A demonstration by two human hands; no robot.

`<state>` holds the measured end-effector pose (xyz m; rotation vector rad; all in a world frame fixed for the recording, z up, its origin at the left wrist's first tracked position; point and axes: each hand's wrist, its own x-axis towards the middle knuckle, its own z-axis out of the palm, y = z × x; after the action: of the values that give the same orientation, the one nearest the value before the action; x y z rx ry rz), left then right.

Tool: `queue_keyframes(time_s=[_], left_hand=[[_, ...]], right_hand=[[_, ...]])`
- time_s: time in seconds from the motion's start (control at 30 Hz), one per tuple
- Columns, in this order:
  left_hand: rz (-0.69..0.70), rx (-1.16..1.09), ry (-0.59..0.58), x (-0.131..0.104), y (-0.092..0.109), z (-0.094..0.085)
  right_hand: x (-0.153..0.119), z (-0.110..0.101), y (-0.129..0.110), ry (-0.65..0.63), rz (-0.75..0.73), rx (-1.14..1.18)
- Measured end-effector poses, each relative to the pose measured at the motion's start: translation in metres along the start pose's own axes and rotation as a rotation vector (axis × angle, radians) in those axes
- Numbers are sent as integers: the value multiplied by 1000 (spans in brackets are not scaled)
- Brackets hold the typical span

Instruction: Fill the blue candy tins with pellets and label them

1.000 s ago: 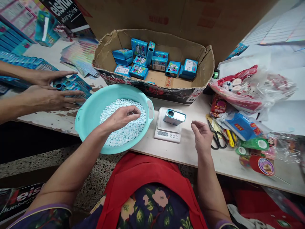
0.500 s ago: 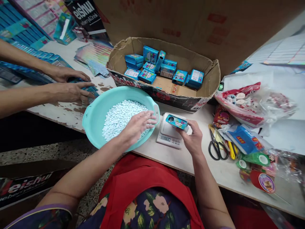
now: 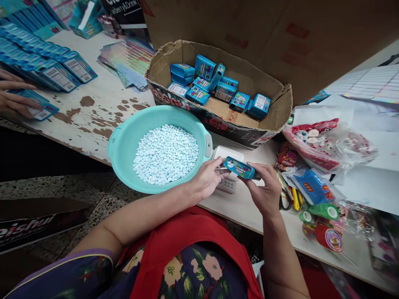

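Note:
My right hand (image 3: pixel 264 187) grips a small blue candy box (image 3: pixel 240 168) by its right end, above the scale. White shows in the round opening at the box's left end. Against that end, my left hand (image 3: pixel 207 178) has its thumb and fingers closed; its palm side is partly hidden. Below the box sits a white digital scale (image 3: pixel 227 185), its display covered by my left hand. Just left of it stands a turquoise basin (image 3: pixel 121 160) holding many small pale blue candies (image 3: pixel 166 153).
Behind the basin, a cut-down cardboard box (image 3: pixel 258 128) holds several blue candy boxes (image 3: pixel 198 95). Scissors (image 3: pixel 285 199), a yellow cutter (image 3: pixel 297 198), tape rolls (image 3: pixel 328 211) and plastic bags lie rightward. At far left, a co-worker's hand (image 3: pixel 15 97) holds a blue box near stacked boxes (image 3: pixel 62 68).
My left hand has moved right from over the basin to the candy box. The box's opening now shows white. The co-worker's hands have drawn back to the left.

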<state>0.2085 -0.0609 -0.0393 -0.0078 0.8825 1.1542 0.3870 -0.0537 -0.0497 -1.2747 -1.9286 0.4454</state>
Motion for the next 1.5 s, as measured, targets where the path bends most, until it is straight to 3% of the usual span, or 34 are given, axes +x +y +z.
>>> queue_keyframes(time_s=[0.1,0.17,0.23,0.3,0.4,0.53,0.6,0.67,0.73,0.8,0.87,0.97,1.0,1.07,1.13,1.2,1.27,1.37,1.4,1.43,1.47,1.5], left_hand=[[51,133,-68,-5,10,-6],[155,279,-106,-8,27,-17],[320,547,-108,-12,50,-35],[495,953,-51,-16,73,-54],[673,1431,-31,-26,96,-67],[805,1554,-274,-38,101,-50],[879,1600,-285,-44,109,-40],[961,1618,-108,-50,130,-39],[1045,1598,229,-54,165,-52],[1114,1554,626,-53,211,-82],[1141,1496,979,-44,258,-123],[955,1526,1230,-20,317,-188],[823,1612,1150,-10,331,-207],[708,1600,1334,9,353,-234],[619,1570,1482,25,368,-247],[538,1581,1537,34,376,-244],[555,1656,1544,32,373,-232],[874,1839,1443,14,336,-206],[1010,1911,1311,6,316,-198],[1097,1997,1090,-2,293,-191],[1109,2096,883,-9,270,-184],[1015,2247,672,-15,247,-178]], right_hand=[[-2,6,10,31,164,158],[-3,11,21,120,289,342],[-4,16,28,271,389,487],[-2,21,27,343,442,517],[5,34,6,193,397,510],[26,59,-43,-56,165,561],[45,67,-56,-163,63,609],[75,66,-50,-169,14,615],[117,56,-24,-45,25,522],[165,39,16,105,78,331],[213,24,57,164,132,85],[271,21,92,-12,165,-244],[287,29,95,-101,160,-316],[313,53,87,-246,151,-404],[335,85,70,-323,131,-445],[353,117,53,-353,79,-448],[368,145,41,-392,-24,-432],[382,175,37,-416,-151,-331],[385,183,38,-404,-165,-280],[387,189,41,-384,-160,-227],[387,193,43,-374,-157,-191],[388,196,45,-372,-156,-168]])
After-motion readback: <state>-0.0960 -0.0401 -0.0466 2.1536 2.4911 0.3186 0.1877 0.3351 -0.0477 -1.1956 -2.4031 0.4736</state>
